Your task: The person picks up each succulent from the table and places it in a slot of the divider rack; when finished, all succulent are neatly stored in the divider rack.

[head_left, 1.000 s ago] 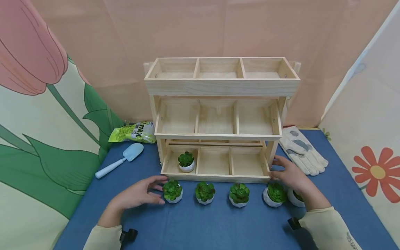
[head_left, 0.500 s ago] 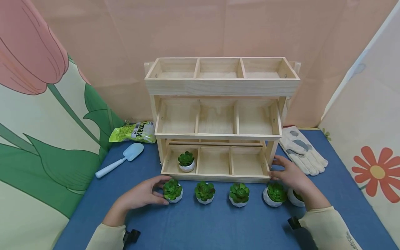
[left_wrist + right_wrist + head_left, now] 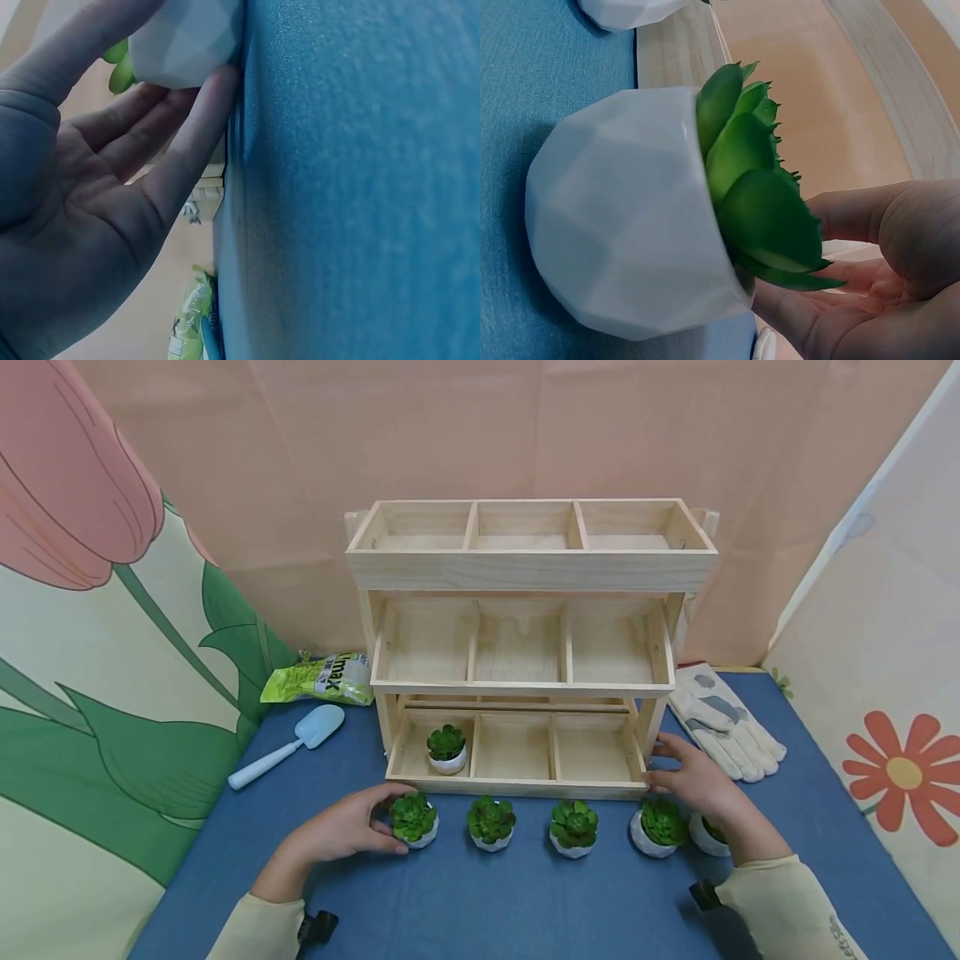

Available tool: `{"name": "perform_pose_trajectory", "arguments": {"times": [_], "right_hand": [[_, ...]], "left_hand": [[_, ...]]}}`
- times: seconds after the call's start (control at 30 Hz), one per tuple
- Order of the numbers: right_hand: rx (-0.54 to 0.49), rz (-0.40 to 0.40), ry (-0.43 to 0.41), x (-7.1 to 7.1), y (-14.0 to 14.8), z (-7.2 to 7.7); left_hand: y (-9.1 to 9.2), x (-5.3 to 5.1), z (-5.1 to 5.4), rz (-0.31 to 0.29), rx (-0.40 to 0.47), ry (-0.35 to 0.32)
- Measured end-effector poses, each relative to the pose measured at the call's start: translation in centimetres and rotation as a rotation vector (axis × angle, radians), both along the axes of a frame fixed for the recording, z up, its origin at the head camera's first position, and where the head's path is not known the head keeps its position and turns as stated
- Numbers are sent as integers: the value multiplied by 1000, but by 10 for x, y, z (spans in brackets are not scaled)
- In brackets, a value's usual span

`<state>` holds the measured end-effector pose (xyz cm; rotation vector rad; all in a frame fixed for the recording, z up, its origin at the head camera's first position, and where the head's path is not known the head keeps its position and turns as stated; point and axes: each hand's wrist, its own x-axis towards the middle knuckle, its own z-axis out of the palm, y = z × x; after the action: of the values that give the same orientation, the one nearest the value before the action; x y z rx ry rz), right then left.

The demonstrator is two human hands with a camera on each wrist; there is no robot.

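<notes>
Left hand (image 3: 347, 828) with potted succulent (image 3: 414, 818) in grasp (right hand (image 3: 696, 787): grip unclear), rack (image 3: 525, 572) just behind, trowel (image 3: 316, 728) leftward.

The person's left arm (image 3: 258, 931) slants inward from the lower left, its pale sleeve ending short of a bare wrist, and the left hand (image 3: 347, 828) turns its palm inward, thumb and forefinger parted in a loose curve, the other fingers lightly bent. The right arm (image 3: 791, 906) slants in from the lower right, also sleeved in pale cloth, and the right hand (image 3: 696, 783) points away from the body, back uppermost, thumb and forefinger apart, remaining fingers partly hidden.
</notes>
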<state>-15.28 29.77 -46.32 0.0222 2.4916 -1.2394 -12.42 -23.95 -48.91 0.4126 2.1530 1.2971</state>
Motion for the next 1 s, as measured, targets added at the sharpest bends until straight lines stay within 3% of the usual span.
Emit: {"name": "perform_pose_trajectory", "arguments": {"times": [1.0], "right_hand": [[56,1,3,0,-2,5]], "left_hand": [[1,-6,-3,-20,5,-10]]}}
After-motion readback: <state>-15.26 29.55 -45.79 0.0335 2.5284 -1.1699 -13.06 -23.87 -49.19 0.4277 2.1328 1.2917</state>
